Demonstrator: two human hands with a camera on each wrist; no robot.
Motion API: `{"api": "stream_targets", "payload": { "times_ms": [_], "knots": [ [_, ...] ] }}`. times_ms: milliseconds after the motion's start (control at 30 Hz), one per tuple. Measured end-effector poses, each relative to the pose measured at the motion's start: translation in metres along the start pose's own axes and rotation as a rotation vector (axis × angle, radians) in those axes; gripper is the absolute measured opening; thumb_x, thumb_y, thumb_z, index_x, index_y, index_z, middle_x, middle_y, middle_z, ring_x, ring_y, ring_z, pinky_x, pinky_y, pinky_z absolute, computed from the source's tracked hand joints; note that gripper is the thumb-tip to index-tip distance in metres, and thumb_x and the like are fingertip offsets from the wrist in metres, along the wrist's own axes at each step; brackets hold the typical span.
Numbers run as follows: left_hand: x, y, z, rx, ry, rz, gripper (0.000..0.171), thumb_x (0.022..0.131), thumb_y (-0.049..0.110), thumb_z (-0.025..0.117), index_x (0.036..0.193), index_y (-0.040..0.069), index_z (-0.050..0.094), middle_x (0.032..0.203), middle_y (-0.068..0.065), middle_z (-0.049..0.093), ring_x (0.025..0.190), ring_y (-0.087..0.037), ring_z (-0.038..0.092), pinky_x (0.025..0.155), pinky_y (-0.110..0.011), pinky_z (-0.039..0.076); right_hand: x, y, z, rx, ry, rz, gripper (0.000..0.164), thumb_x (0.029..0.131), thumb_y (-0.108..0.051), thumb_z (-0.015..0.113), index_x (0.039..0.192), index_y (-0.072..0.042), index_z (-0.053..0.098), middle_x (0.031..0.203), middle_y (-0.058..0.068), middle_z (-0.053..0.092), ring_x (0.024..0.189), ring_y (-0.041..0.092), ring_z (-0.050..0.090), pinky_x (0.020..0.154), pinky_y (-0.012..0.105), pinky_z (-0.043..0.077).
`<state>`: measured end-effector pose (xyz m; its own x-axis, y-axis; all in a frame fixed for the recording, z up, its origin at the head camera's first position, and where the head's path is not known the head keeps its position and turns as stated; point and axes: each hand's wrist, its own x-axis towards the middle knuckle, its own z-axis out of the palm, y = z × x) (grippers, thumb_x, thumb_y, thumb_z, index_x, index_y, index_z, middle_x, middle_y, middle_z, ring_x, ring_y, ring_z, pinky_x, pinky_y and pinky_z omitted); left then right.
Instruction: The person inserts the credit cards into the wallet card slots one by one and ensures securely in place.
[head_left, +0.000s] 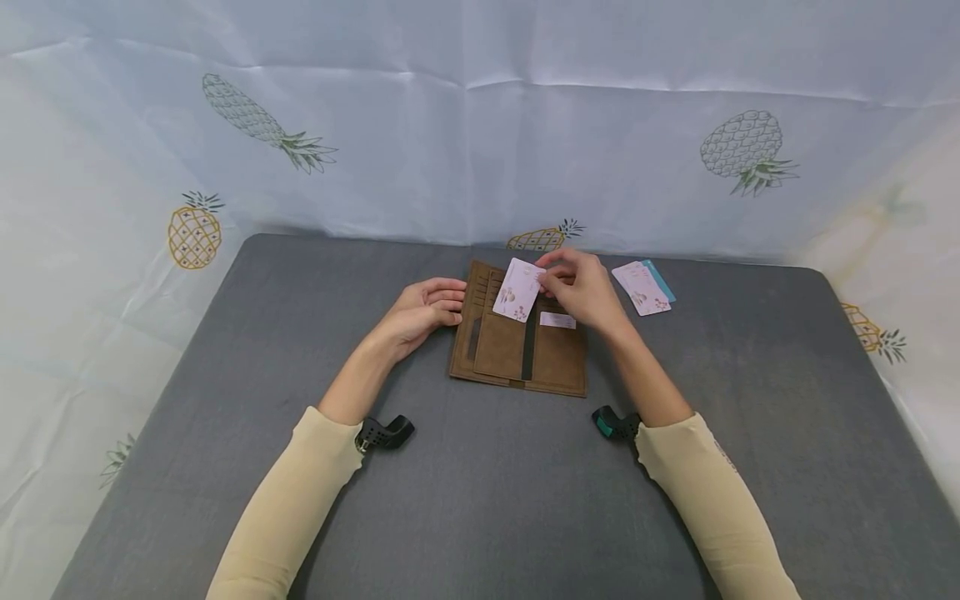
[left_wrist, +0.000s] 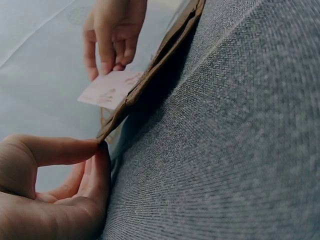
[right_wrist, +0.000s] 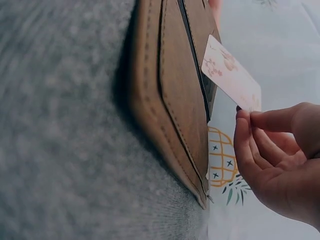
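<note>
A brown wallet (head_left: 498, 350) lies spread on the grey table, its card slots and a dark strap facing up. My left hand (head_left: 422, 315) pinches the wallet's left edge between thumb and fingers, as the left wrist view shows up close. Between thumb and fingertips, my right hand (head_left: 581, 287) holds a pink card (head_left: 517, 290) with a flower print by its edge, tilted over the wallet's upper middle. Another pale pink card (head_left: 557, 320) sits in a slot on the wallet's right side, only a strip of it showing.
Right of the wallet lies a small pile of pink cards (head_left: 643, 287) with a blue card (head_left: 660, 281) partly under them. Behind the grey table (head_left: 480, 500) hangs a white cloth (head_left: 480, 167) printed with pineapples.
</note>
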<state>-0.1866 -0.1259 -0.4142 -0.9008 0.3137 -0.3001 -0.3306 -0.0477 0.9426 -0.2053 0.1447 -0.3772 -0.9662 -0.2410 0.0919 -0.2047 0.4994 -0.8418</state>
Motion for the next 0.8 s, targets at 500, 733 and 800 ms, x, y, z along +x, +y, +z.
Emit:
{"api": "stream_targets", "payload": {
  "times_ms": [500,733,800],
  "knots": [
    [0.0018,0.0,0.0011,0.002,0.006,0.008,0.058,0.082,-0.015,0.059,0.135,0.003,0.049,0.124,-0.01,0.056,0.1,-0.013,0.059,0.077,-0.018,0.055,0.0058,0.012,0.0068,0.003,-0.035,-0.026,0.021,0.092,-0.008,0.064,0.112,-0.008,0.066,0.091,0.018,0.074,0.08,0.029,0.072,0.069,0.034,0.06],
    [0.0019,-0.0009,0.0014,0.008,0.014,0.01,0.057,0.082,-0.016,0.059,0.135,0.002,0.049,0.123,-0.009,0.055,0.1,-0.014,0.058,0.078,-0.018,0.056,0.0034,0.0096,0.008,-0.081,-0.174,-0.003,0.032,0.094,-0.009,0.06,0.125,-0.014,0.058,0.098,0.014,0.074,0.084,0.023,0.072,0.074,0.035,0.061],
    [0.002,-0.0014,0.0015,0.005,0.014,0.012,0.057,0.082,-0.017,0.058,0.135,0.002,0.049,0.123,-0.01,0.055,0.1,-0.014,0.058,0.078,-0.018,0.056,0.0028,0.0091,0.0083,-0.1,-0.211,0.002,0.032,0.095,-0.01,0.059,0.127,-0.014,0.057,0.1,0.014,0.074,0.086,0.022,0.072,0.075,0.035,0.06]
  ]
}}
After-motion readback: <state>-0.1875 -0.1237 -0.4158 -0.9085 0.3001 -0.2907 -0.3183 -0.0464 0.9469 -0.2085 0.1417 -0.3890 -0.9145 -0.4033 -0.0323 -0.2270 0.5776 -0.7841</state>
